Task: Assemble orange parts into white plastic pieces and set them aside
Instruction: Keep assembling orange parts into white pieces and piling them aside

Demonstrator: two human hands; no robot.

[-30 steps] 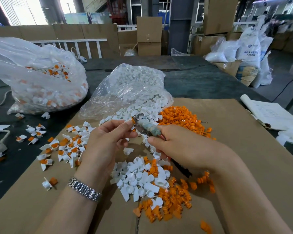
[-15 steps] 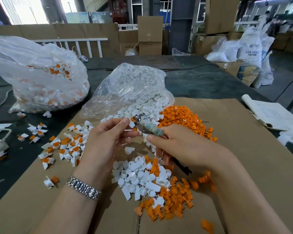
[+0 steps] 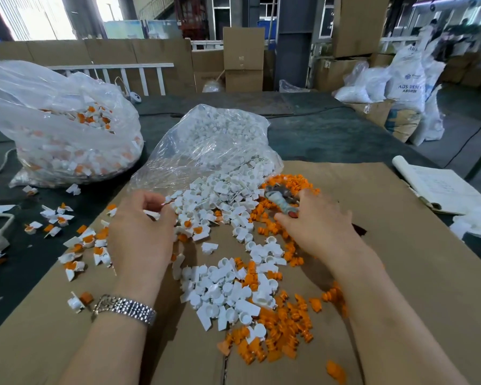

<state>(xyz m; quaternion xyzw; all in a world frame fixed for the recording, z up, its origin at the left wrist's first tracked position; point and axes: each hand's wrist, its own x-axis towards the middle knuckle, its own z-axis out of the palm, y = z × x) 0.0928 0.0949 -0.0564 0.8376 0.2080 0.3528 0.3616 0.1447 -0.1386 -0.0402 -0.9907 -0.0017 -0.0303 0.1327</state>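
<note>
Your left hand (image 3: 140, 232) is pinching a white piece (image 3: 153, 214); your right hand (image 3: 317, 220) is gripping a tool (image 3: 282, 201), its tip pointing away; orange parts (image 3: 270, 229) are lying just beside that right hand, nearer it.

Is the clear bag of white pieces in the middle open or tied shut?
Open. The clear bag lies on its side, and white pieces spill from its mouth onto the cardboard sheet.

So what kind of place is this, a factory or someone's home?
Most likely a factory or warehouse floor. Stacked cardboard boxes and white resin sacks line the back, and a clear bag of finished white and orange parts sits on the dark table.
</note>
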